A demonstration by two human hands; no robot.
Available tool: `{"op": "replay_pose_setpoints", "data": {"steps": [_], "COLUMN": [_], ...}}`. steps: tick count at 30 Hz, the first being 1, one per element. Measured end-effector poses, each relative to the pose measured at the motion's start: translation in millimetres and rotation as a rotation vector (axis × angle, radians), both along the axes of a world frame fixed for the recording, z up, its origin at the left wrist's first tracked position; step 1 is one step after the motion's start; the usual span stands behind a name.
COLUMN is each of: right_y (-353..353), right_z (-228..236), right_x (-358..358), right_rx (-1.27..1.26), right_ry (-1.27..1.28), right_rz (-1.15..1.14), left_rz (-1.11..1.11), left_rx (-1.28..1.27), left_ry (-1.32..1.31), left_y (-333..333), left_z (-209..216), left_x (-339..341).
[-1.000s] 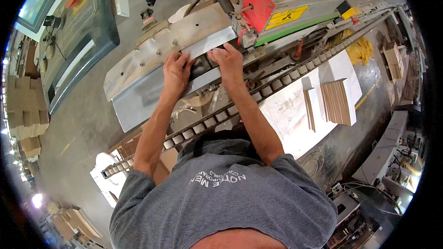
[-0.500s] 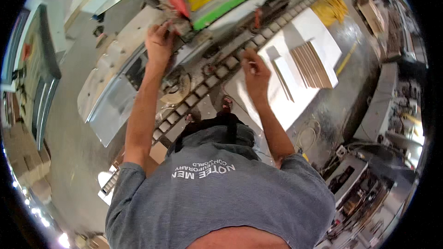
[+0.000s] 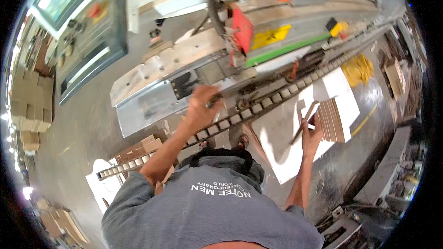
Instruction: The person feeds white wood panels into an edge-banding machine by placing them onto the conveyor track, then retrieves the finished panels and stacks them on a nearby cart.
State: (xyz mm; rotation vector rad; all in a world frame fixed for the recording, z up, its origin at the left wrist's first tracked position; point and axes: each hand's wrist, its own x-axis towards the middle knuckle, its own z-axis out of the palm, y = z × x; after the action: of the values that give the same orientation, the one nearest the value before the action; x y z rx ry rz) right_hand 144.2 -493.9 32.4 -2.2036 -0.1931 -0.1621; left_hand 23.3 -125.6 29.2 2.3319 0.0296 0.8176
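Here, the thin wooden strip [image 3: 303, 122] lies right of the frame's centre, slanting from upper right to lower left over the white board [image 3: 286, 143]. The right hand [image 3: 311, 133] is at its lower half, fingers curled around it; the grip appears closed on the strip, though the fingertips are too small to read. Judged by its form, the strip is light, stiff along its length and easily snapped if levered at one end; hold it near mid-length, with fingers across the narrow faces. Just to its right sits a stack of brown wooden slats [image 3: 332, 120], edges aligned, on the same white board. The left hand [image 3: 203, 106], at frame centre, is closed around a small dark part on the machine's metal guide plate [image 3: 152, 101], above the roller chain track [image 3: 258, 108].
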Motion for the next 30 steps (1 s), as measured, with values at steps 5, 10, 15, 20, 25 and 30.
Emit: {"op": "replay_pose_setpoints", "data": {"steps": [5,10,15,20,25,30], "right_y": [121,244,316,361,378,380], "right_z": [0,-3,-39,-30,-44,-47], "right_x": [-35,-67,-107,-118,-108,-101], "right_rx": [0.811,1.14,0.975,1.044,1.026,0.994], "right_ry": [0.407,0.681,0.852,0.846,0.773,0.688], "right_rz": [0.298,0.491,0.648,0.662,0.677,0.743], "left_rz": [-0.266,-0.042,0.149,0.332,0.512,0.401], "left_rx": [-0.309,-0.389,-0.058,0.321,0.216,0.107], "left_ry": [0.402,0.237,0.17,-0.035,0.074,-0.014], "left_y": [-35,34,117,140,150,158], "left_z": [46,26,-3,-10,-21,-32], "left_x": [-28,-61,-90,-89,-110,-103]}}
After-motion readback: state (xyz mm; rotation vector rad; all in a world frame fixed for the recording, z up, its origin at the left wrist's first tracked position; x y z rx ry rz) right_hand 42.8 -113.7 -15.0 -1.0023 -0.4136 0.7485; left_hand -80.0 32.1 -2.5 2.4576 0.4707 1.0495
